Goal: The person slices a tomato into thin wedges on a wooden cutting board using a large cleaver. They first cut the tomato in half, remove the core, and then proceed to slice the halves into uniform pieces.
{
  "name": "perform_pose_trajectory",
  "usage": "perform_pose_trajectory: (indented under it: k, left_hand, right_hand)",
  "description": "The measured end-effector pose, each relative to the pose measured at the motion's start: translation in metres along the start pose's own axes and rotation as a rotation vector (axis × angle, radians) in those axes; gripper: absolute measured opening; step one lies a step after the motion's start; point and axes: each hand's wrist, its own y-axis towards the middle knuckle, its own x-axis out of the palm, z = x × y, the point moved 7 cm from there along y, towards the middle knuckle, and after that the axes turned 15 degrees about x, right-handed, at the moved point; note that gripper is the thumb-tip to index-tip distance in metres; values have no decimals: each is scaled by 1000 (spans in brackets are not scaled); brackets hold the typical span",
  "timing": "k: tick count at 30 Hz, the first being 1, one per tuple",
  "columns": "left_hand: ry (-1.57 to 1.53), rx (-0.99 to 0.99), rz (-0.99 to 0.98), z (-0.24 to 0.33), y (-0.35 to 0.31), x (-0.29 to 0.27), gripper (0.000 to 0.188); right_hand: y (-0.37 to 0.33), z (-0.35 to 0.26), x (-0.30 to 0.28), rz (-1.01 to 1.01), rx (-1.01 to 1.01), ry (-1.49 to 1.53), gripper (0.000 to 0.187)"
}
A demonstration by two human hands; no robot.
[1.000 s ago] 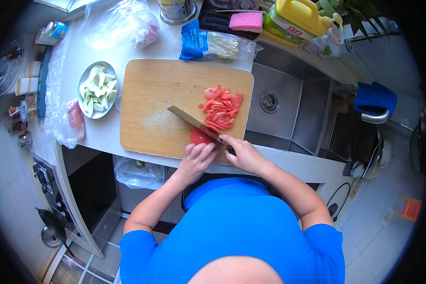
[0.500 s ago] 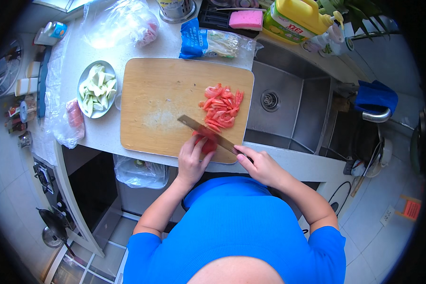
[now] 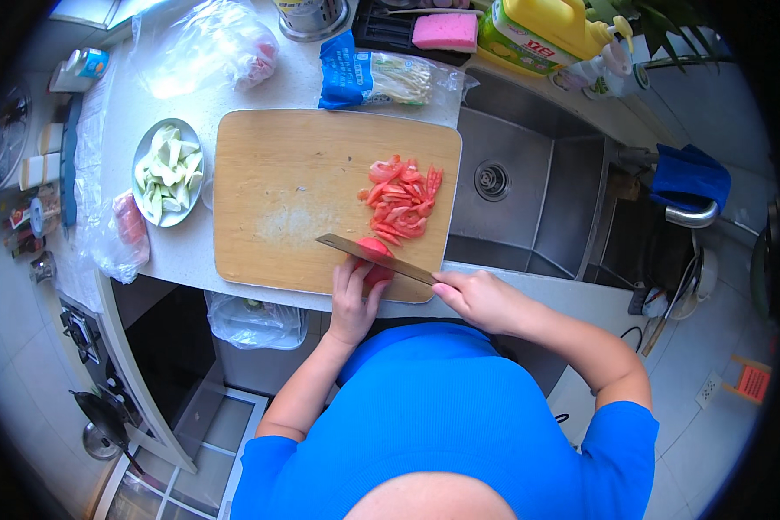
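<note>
My left hand (image 3: 353, 305) grips a red tomato (image 3: 379, 276) near the front edge of a wooden cutting board (image 3: 273, 191). Its fingers are curled over the tomato's left side. In my right hand (image 3: 487, 302) is the handle of a kitchen knife, whose long blade (image 3: 355, 250) slants across the tomato, its tip toward the far left. Part of the tomato shows red beyond the blade; whether it is cut off, I cannot tell. Tomato slices (image 3: 400, 206) lie in a loose heap on the board's right part. Pale residue marks the board's middle.
A plate of pale green pieces (image 3: 168, 173) stands left of the board, near bagged pink meat (image 3: 130, 218). Behind lie a clear plastic bag (image 3: 204, 52) and packaged enoki mushrooms (image 3: 399, 80). A steel sink (image 3: 516, 178) is to the right, a yellow jug (image 3: 537, 33) behind it.
The knife has shifted slightly left and nearer me, and red tomato now shows beyond its blade. My right elbow has swung outward. My left hand keeps its hold on the tomato.
</note>
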Motion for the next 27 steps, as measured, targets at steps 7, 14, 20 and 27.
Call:
perform_pose_trajectory:
  k: [7,14,20,27]
  left_hand:
    - [29,5,-4,-3,-2,3,44]
    - [-8,0,7,-2,0,0,43]
    - [-35,45,-99,1,8,-5,41]
    - [5,63,-189,10,24,-17,43]
  right_hand:
    - [47,-17,24,53,-44,-21,47]
    - [26,16,20,61,-23,8,47]
    - [53,-8,35,188,-62,87,44]
    - [16,2,5,185,-7,226,45]
